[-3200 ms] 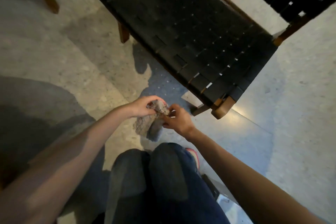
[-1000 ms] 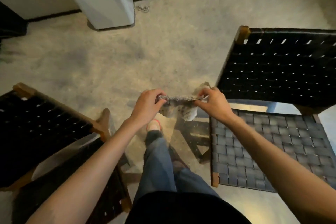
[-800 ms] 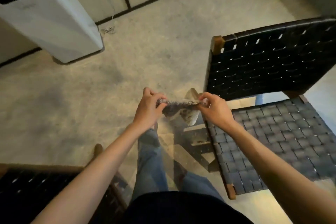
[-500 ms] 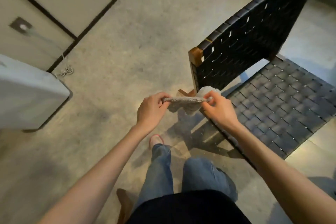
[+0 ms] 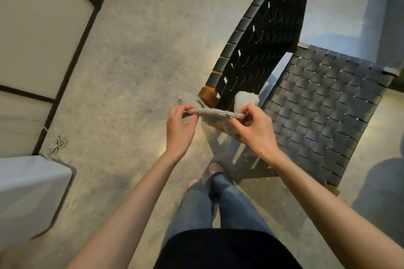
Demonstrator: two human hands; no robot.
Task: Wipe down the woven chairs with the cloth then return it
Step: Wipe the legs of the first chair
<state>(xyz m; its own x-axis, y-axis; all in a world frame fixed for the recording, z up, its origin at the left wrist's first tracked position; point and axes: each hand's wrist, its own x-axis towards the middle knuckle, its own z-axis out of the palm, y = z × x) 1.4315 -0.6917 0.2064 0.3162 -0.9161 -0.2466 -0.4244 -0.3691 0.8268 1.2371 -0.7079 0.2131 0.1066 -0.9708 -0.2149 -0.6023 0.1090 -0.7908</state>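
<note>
1. Each grip was a pinch. The left hand (image 5: 180, 129) nipped one end of the cloth (image 5: 215, 113) between thumb and fingertips, and the right hand (image 5: 254, 131) pinched the other end the same way.
2. The cloth hung in the air between the two hands. It was stretched into a narrow band, with a loose fold sagging beneath and a pale bunched lump standing up beside the right hand.
3. It looked soft, light and limp, with a nubbly surface unlikely to slip. It would probably handle best gathered into a pad under a flat palm, not held by its edges.
4. Just beyond stood the woven chair (image 5: 317, 105), its wooden back corner right behind the cloth. Whether the two touched could not be told.
5. Farther out lay the floor (image 5: 142, 61), with a white appliance (image 5: 28, 194) and a coiled cable (image 5: 57, 144) at the left.
</note>
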